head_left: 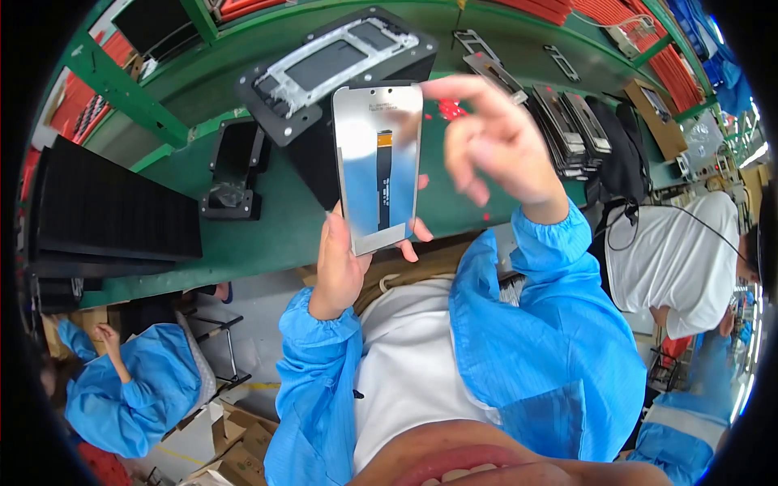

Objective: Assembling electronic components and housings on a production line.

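Note:
My left hand (pixel 340 263) grips a phone screen panel (pixel 362 174) by its lower part, holding it upright above the bench. The panel's mirror-like back faces me, with a dark flex cable (pixel 384 182) and an orange patch down its middle. Close by the panel's upper right corner is my right hand (pixel 506 150), somewhat blurred. Its index finger stretches to that corner, while the other fingers are bent and apart; whether the fingertip touches cannot be made out. Behind the panel stands a black fixture (pixel 304 121) carrying a pale frame with rectangular openings.
A smaller black fixture (pixel 253 154) with clear plastic sits on the green bench (pixel 284 235). Black trays (pixel 121 211) are stacked at left. Stacked phone-sized frames (pixel 559 121) and red bits (pixel 450 108) lie at right. Co-workers (pixel 138 389) are on both sides.

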A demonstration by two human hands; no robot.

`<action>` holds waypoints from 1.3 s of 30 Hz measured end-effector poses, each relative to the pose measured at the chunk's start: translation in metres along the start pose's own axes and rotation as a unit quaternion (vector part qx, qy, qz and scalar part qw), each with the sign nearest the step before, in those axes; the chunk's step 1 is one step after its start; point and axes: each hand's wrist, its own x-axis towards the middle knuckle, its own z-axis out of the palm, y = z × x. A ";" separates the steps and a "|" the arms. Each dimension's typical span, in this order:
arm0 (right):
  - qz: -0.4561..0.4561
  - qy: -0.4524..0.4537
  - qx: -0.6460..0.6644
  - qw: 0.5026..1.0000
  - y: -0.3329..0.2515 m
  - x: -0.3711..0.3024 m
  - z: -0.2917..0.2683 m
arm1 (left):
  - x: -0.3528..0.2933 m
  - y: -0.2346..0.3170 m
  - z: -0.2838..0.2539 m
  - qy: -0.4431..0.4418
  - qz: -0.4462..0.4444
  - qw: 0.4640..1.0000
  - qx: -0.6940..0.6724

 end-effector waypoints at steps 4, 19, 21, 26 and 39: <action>0.155 -0.114 0.011 0.981 -0.022 0.022 0.006 | 0.015 0.022 0.010 0.046 0.028 0.993 0.102; -0.035 0.184 -0.263 0.946 -0.042 0.106 -0.088 | 0.071 0.131 0.003 0.149 0.141 0.770 0.604; -0.039 0.147 -0.263 0.953 -0.032 0.115 -0.102 | 0.081 0.127 0.001 0.143 0.119 0.723 0.665; -0.053 0.061 -0.258 0.963 0.000 0.130 -0.121 | 0.115 0.120 -0.005 0.076 0.153 0.627 0.760; 0.131 -0.075 -0.278 0.949 0.014 0.128 -0.119 | 0.122 0.119 0.011 0.054 0.110 0.601 0.790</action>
